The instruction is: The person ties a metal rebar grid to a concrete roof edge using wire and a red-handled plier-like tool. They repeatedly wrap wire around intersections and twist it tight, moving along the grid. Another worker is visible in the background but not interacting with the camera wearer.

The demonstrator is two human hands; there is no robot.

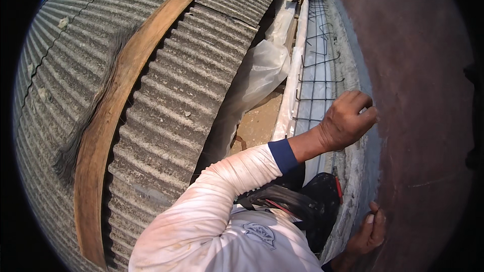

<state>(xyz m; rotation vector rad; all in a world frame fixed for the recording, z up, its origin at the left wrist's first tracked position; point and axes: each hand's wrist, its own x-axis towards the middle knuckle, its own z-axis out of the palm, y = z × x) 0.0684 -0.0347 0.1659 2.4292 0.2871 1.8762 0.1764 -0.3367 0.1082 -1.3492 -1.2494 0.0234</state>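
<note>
Seeing rebar mesh [313, 81] at 1–2 o'clock, run lengthwise, apparently to suit the narrow strip beside the wall [423, 95]. Got left hand [349, 121] at 3 o'clock with fingers clenched, nothing visible inside, and right hand [368, 232] at 4 with fingers half-curled near the wall, can't tell if gripping. Further out, 9 to 11, note plank [131, 65] laid across corrugated sheets [171, 116], presumably spreading load.

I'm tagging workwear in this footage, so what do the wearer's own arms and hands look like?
The left arm wears a long, wrinkled white sleeve with pinkish-tan stains, ending in a plain navy cuff. The left hand is ungloved, with no watch visible. The right hand also has no glove; beside its wrist only a bit of dark cuff shows.
</note>
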